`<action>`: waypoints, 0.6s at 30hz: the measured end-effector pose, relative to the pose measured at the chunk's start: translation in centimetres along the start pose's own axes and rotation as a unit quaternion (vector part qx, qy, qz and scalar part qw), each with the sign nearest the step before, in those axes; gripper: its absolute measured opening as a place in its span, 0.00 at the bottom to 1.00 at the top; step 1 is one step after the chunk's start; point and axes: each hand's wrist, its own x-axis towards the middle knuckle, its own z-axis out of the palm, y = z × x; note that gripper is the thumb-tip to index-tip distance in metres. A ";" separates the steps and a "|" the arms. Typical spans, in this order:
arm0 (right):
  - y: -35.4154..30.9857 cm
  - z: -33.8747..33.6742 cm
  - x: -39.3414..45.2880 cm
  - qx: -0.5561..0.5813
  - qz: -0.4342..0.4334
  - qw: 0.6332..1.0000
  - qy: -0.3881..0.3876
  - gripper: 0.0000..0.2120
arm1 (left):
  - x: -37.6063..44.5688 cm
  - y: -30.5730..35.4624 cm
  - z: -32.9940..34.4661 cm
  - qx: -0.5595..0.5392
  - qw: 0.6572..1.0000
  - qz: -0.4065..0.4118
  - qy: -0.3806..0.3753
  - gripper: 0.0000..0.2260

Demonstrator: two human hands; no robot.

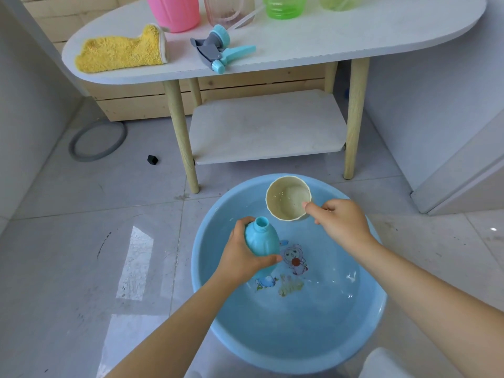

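A light blue basin with water and cartoon prints on its bottom stands on the floor. My left hand grips a light blue plastic bottle above the basin, its open threaded neck pointing up. My right hand pinches the rim of a cream cup with water inside, held over the basin's far side, a little beyond the bottle's neck.
A white oval table on wooden legs stands behind the basin, with a lower shelf. On top lie a yellow mitt, a blue-grey spray head, a pink container, a clear cup and green bottles. A grey ring and a black cube lie on the floor.
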 end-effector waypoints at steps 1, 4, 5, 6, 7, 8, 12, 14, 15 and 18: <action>-0.2 0.0 -0.1 0.000 -0.016 1.000 0.009 0.27 | 0.0 0.1 0.1 0.001 1.000 0.004 -0.001 0.36; -1.1 0.0 -0.6 0.002 -0.067 0.997 0.045 0.27 | 0.0 0.4 0.3 0.002 1.000 0.013 -0.003 0.36; -1.3 0.0 -0.8 -0.001 -0.090 0.994 0.059 0.28 | 0.0 0.5 0.3 0.002 1.000 0.014 -0.003 0.36; -1.3 0.1 -1.0 -0.003 -0.116 0.991 0.071 0.29 | 0.0 0.5 0.4 0.001 1.000 0.014 -0.004 0.37; -1.3 0.1 -1.1 -0.005 -0.140 0.987 0.080 0.29 | 0.0 0.5 0.4 0.000 1.000 0.014 -0.004 0.37; -1.3 0.1 -1.1 -0.007 -0.161 0.983 0.087 0.29 | 0.0 0.5 0.4 -0.001 1.000 0.013 -0.004 0.37; -1.3 0.3 -1.3 -0.030 -0.217 0.969 0.116 0.27 | 0.0 0.6 0.5 0.000 1.000 0.016 -0.006 0.37; -1.6 0.4 -1.3 -0.063 -0.237 0.960 0.138 0.24 | 0.0 0.7 0.5 0.000 1.000 0.017 -0.006 0.37; -1.6 0.5 -1.3 -0.078 -0.245 0.955 0.147 0.23 | 0.0 0.7 0.4 -0.001 1.000 0.016 -0.006 0.37; -1.6 0.6 -1.1 -0.098 -0.263 0.945 0.168 0.23 | 0.1 0.7 0.4 -0.003 1.000 0.014 -0.007 0.37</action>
